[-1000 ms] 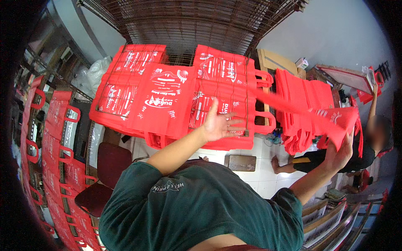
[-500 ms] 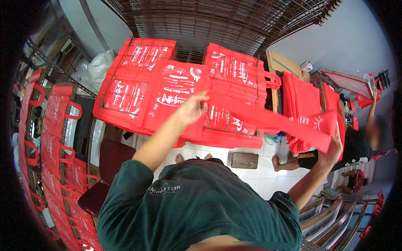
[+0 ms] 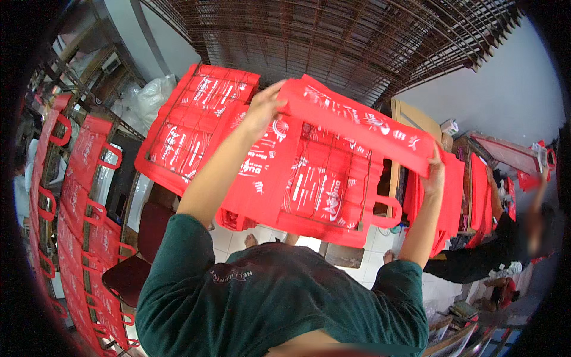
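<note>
A red fabric bag (image 3: 351,119) with white print is stretched between my two raised hands, over the far right part of the rack. My left hand (image 3: 266,108) grips its left end. The right end is pinched in my right hand (image 3: 436,171), fingers closed at the corner. Below it, red printed bags (image 3: 315,185) lie flat on a wire rack, thin rods showing around them. Another printed bag (image 3: 262,152) lies on the middle of the rack, partly covered by my left forearm. More red bags (image 3: 202,128) lie on the left side.
Stacked wire racks (image 3: 333,41) rise at the back. A pile of red bags (image 3: 455,196) stands at the right, near a co-worker in dark clothes (image 3: 505,244). Red bags with loop handles (image 3: 77,196) hang on racks at the left, beside a dark chair (image 3: 128,279).
My right hand has come left and upward, and my left hand has gone farther away. The bag has swung from the right pile to above the rack. The view has shifted.
</note>
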`<state>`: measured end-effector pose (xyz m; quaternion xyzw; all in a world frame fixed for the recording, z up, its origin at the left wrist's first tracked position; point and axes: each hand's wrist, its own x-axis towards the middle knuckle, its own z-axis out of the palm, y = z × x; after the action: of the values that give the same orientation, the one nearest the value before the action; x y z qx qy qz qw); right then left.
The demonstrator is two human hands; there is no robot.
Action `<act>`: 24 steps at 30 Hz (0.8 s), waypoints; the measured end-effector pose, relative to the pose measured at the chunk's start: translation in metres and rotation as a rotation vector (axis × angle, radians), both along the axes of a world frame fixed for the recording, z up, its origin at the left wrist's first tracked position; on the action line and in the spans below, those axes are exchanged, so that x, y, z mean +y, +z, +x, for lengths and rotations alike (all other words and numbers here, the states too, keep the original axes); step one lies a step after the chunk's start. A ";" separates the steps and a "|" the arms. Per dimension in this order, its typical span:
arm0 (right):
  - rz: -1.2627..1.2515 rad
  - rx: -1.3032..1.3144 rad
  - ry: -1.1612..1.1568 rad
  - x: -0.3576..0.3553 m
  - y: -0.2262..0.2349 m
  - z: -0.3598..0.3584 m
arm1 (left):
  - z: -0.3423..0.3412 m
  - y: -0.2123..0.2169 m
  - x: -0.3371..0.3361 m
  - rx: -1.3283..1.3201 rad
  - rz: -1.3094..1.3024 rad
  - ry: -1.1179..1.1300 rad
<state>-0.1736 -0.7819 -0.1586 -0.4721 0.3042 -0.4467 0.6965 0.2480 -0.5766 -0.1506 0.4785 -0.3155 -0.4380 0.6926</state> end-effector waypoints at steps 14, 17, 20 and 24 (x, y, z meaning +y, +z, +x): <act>0.092 0.617 -0.107 -0.127 -0.309 0.029 | 0.002 -0.278 -0.093 -0.936 0.672 0.403; 0.072 0.567 -0.146 -0.124 -0.318 0.030 | -0.006 -0.264 -0.096 -0.930 0.723 0.401; -0.129 0.605 -0.262 -0.133 -0.337 0.028 | -0.002 -0.268 -0.103 -0.953 0.723 0.382; -0.350 0.727 -0.357 -0.145 -0.355 0.029 | -0.006 -0.261 -0.107 -1.024 0.699 0.382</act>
<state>-0.1447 -0.9265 -0.5138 -0.6494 0.5261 -0.4095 0.3657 0.2416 -0.6840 -0.4118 0.8716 -0.3540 -0.1002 0.3239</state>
